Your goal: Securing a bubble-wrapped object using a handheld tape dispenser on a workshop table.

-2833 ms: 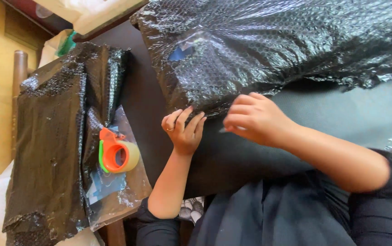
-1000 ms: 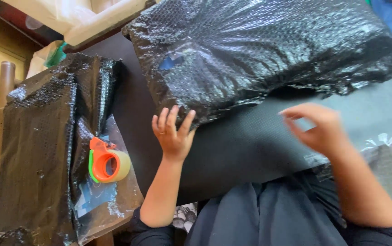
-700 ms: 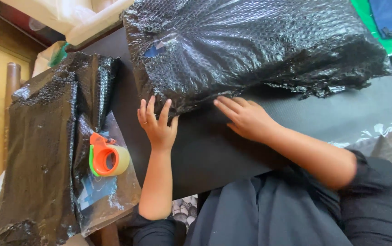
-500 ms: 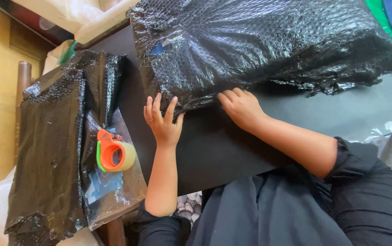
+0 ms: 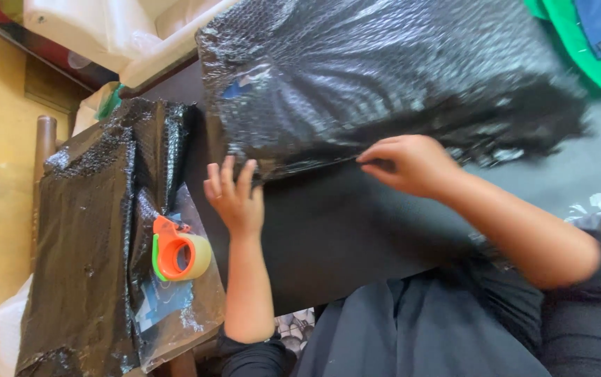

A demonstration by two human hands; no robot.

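Observation:
A big bundle of black bubble wrap (image 5: 384, 77) lies across the far part of a dark table top (image 5: 342, 230). My left hand (image 5: 236, 199) rests flat with fingers spread, its fingertips at the bundle's near left edge, holding nothing. My right hand (image 5: 412, 164) is closed on the bundle's near edge, thumb and fingers pinching the wrap. Both forearms reach in from dark sleeves at the bottom.
A second pile of black bubble wrap (image 5: 98, 223) lies left of the table, with an orange and green tape dispenser (image 5: 178, 255) and a clear plastic bag (image 5: 174, 307) on it. White plastic sheeting (image 5: 84, 28) sits top left and a green bag (image 5: 580, 42) top right.
My right hand came back from mid-air on the right and took the bundle's near edge. My left hand slid up to that edge.

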